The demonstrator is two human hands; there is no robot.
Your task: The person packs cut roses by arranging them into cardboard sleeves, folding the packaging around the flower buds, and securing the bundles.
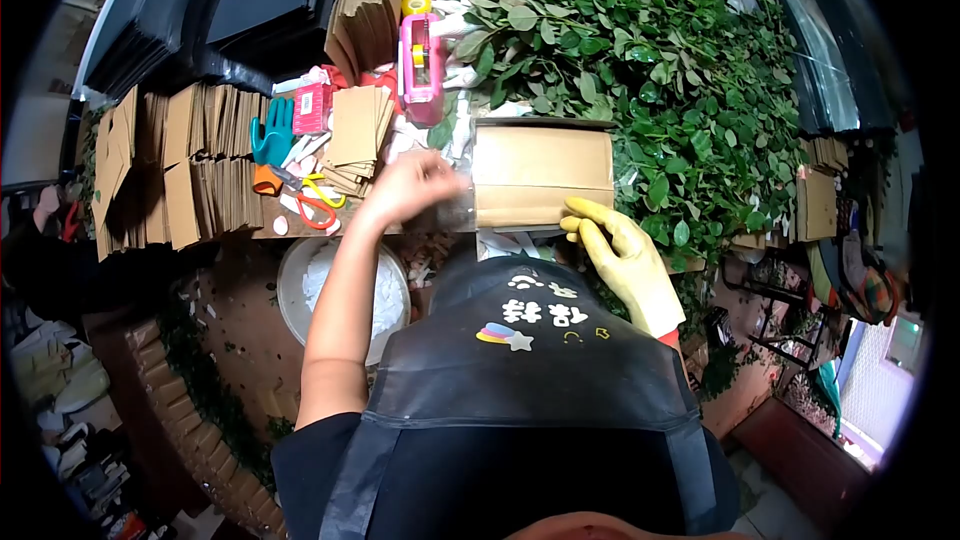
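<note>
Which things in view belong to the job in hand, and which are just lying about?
Likely in the job:
cardboard piece, with the gloved right hand at its near corner and the bare left hand beside it
possibly the leafy stems heaped alongside

Apparently just lying about:
teal glove
tub of white pieces
</note>
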